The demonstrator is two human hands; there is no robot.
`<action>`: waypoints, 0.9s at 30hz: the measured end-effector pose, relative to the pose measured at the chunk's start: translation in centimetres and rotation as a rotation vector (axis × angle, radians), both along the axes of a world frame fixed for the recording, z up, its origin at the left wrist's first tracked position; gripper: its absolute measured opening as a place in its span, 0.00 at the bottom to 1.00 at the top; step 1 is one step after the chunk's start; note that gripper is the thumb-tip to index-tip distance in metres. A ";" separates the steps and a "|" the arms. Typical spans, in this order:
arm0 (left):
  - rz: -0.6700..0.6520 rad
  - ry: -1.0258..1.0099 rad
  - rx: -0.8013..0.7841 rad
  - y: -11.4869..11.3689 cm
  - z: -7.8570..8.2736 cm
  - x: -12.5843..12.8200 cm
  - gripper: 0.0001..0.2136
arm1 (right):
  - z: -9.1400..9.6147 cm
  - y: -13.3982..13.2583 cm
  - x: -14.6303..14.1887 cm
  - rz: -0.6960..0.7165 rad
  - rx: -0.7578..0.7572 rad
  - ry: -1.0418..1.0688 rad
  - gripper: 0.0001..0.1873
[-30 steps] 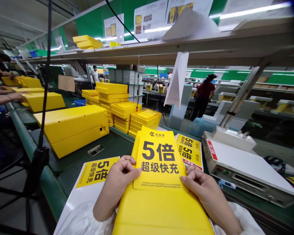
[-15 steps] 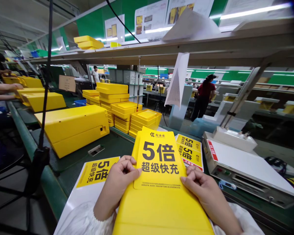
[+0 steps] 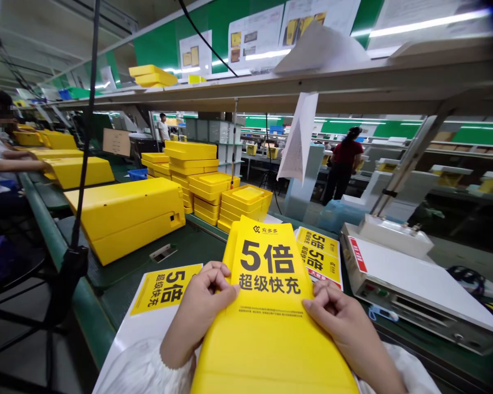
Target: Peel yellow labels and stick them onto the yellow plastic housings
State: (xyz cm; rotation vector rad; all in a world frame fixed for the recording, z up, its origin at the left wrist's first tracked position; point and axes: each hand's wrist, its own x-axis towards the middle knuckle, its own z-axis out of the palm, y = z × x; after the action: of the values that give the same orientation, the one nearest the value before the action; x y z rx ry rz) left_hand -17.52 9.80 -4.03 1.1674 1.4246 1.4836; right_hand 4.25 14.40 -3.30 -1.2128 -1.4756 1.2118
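Observation:
My left hand (image 3: 201, 312) and my right hand (image 3: 337, 323) pinch the two side edges of a yellow printed card (image 3: 270, 268), which bears the large characters "5倍 超级快充". The card lies on a yellow plastic panel (image 3: 271, 350) that runs down towards me, and my hands rest on it. Next to my left hand is a white sheet with a yellow label (image 3: 164, 289). Beyond my right hand lie several more printed yellow cards (image 3: 318, 254).
A white bench machine with a control panel (image 3: 419, 290) stands at right. A large yellow casing (image 3: 123, 219) and stacked yellow trays (image 3: 213, 189) sit on the green bench (image 3: 123, 268). A seated co-worker (image 3: 0, 164) works at far left. Shelving (image 3: 271, 90) runs overhead.
The card now lies flatter against the yellow panel, with its lower edge harder to see. The view has shifted slightly, and the co-worker's arms have moved.

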 end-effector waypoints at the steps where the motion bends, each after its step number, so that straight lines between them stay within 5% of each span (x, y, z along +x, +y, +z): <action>1: -0.005 0.009 0.001 0.0 -0.1 0.0 0.15 | 0.0 0.0 0.0 -0.001 0.007 0.000 0.21; 8: 0.031 -0.061 -0.040 -0.1 0.3 0.3 0.14 | -0.7 -0.1 0.4 0.058 -0.004 0.099 0.24; 13: 0.029 -0.312 -0.109 -0.8 1.5 1.2 0.29 | -1.6 -0.1 0.6 0.048 0.002 0.176 0.26; 16: 0.090 -0.292 -0.070 -0.7 1.3 1.4 0.32 | -2.1 0.0 1.0 0.056 0.014 0.136 0.24; 20: 0.178 -0.282 -0.085 -1.4 -0.1 1.5 0.41 | -1.0 -0.1 1.3 -0.020 0.353 -0.149 0.14; 22: 0.080 -0.396 -0.129 -2.2 -0.9 1.4 0.48 | 0.6 -0.3 0.6 0.140 0.573 -0.320 0.14; 25: -0.054 -0.445 -0.155 -3.3 -2.1 1.1 0.53 | 3.0 -0.6 -2.0 0.753 0.682 -0.520 0.22; 27: -0.001 -0.290 -0.160 -3.5 -2.8 0.8 0.49 | 3.8 -0.3 -4.2 1.066 0.673 -0.568 0.24</action>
State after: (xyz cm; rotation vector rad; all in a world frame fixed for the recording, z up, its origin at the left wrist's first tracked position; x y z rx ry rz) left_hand -16.75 6.26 -6.82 0.8182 1.3141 1.4424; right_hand 0.03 14.12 0.48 -0.2338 -2.8469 0.8121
